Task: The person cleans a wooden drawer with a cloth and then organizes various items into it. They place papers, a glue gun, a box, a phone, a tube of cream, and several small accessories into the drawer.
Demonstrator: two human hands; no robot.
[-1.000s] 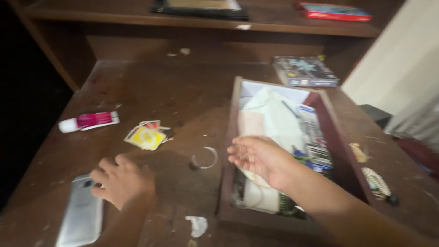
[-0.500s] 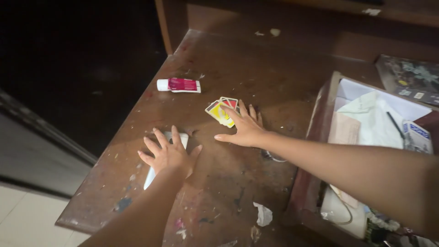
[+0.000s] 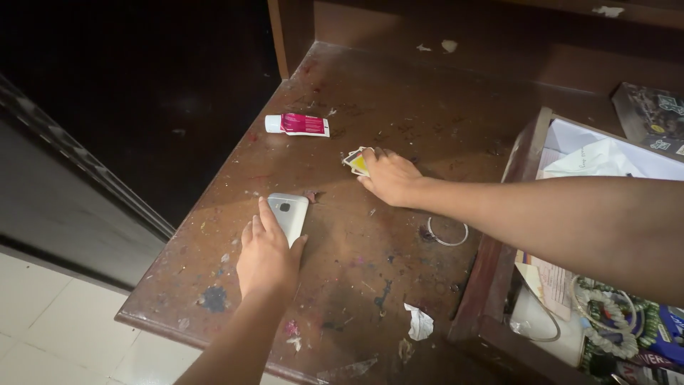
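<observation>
Two hands are at work on the tabletop [image 3: 399, 93], each on a different thing.

Nearest, by the front edge: a crumpled paper scrap [image 3: 420, 322] is seen, untouched. At the right edge a pulled-out wooden drawer [image 3: 499, 249] is filled with papers and a coil of beaded cord [image 3: 605, 314].

Left hand [image 3: 267, 257]: laid flat over the rear end of a silver phone [image 3: 288, 214], close to the left edge. Fingers are spread along the phone's side, thumb on the other side; nothing is lifted, the phone is only pinned to the wood.

A thin wire ring [image 3: 447, 232] is lying between the phone and the drawer, clear of both hands.

Right hand [image 3: 390, 177]: placed mid-table, fingers curled down over a small stack of playing cards [image 3: 355, 161]. Only a yellow corner is showing past the fingertips. Whether the cards are pinched or just covered cannot be told.

Judgement on the card pickup: the stack should be squared first, then slid toward a free edge or levered up with a thumbnail, since flat cards are hard to lift off rough wood. Pressure should be kept light so the fan is not scattered.

Farther back, near the left edge: a white-and-pink tube [image 3: 297, 125], apart from the cards. A dark box [image 3: 652, 114] is seen at the far right corner.
</observation>
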